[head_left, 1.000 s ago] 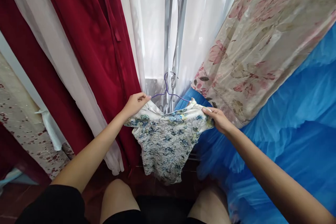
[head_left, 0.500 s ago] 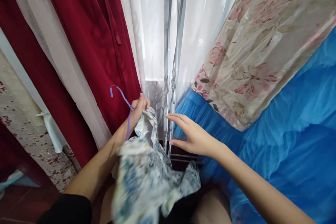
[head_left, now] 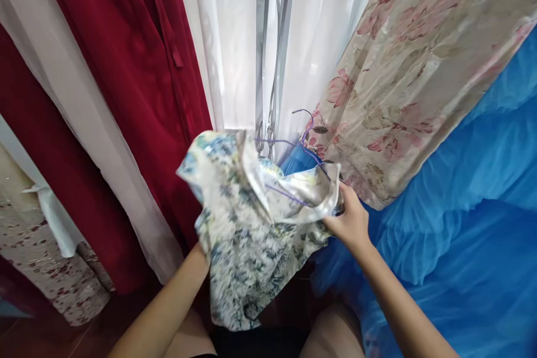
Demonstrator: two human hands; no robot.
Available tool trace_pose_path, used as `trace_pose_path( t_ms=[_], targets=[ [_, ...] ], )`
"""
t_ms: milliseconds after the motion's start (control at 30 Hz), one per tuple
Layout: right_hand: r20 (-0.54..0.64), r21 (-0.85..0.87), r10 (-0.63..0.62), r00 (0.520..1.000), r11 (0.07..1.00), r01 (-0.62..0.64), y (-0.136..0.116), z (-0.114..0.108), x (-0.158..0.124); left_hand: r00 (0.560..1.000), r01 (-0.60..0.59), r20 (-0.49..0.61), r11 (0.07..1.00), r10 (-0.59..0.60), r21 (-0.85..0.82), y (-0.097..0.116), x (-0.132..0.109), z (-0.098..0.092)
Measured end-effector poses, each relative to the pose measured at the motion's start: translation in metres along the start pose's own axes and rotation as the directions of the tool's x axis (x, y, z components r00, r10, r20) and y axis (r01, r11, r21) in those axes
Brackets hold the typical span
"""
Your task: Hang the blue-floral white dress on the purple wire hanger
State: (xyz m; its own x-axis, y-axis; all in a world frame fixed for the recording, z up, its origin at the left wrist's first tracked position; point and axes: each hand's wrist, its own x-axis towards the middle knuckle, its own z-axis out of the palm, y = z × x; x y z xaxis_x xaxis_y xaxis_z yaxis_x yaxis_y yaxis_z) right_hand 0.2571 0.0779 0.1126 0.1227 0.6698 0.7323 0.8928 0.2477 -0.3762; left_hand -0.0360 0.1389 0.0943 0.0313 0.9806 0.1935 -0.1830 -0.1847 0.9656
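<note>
A white blouse [head_left: 247, 235] with a blue, green and yellow pattern hangs in front of me, its collar opening facing up. A thin purple hanger [head_left: 308, 128] runs through the neckline, with its hook standing free above the right shoulder. My right hand [head_left: 351, 218] is closed on the blouse's right shoulder edge, near the hanger's end. My left hand is hidden behind the blouse's left side; only the forearm [head_left: 184, 279] and wrist show, so its fingers cannot be made out.
Dark red [head_left: 126, 67], pale and white garments hang on the left. White cloth [head_left: 319, 28] and metal rack uprights [head_left: 262, 39] stand ahead. On the right hang a beige floral dress [head_left: 403, 89] and a blue ruffled tulle dress [head_left: 474, 207].
The blouse has risen and spread out, and the hanger hook has swung from left to right. My right hand, open before, now grips the blouse. My left hand has gone behind the cloth.
</note>
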Motion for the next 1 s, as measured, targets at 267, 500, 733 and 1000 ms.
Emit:
trace_pose_path(
  t_ms=[267,500,733,1000],
  targets=[
    [0.185,0.010,-0.171,0.968,0.985,0.172,-0.020,-0.005,0.045,0.969,0.036,-0.245,0.997,-0.019,0.065,-0.090,-0.082,-0.023],
    [-0.021,0.176,-0.155,0.988,0.972,0.156,-0.013,-0.004,-0.006,0.979,0.131,-0.172,0.985,-0.111,0.109,-0.105,-0.121,-0.011],
    [0.667,0.503,0.091,0.740,0.677,-0.537,-0.082,0.052,-0.109,0.989,0.104,-0.116,0.989,-0.092,0.106,-0.111,-0.142,0.009],
    [0.698,0.558,0.100,0.709,0.544,-0.626,-0.085,0.064,-0.111,0.993,0.094,-0.084,0.970,-0.077,0.223,-0.095,-0.138,-0.008]
  ],
)
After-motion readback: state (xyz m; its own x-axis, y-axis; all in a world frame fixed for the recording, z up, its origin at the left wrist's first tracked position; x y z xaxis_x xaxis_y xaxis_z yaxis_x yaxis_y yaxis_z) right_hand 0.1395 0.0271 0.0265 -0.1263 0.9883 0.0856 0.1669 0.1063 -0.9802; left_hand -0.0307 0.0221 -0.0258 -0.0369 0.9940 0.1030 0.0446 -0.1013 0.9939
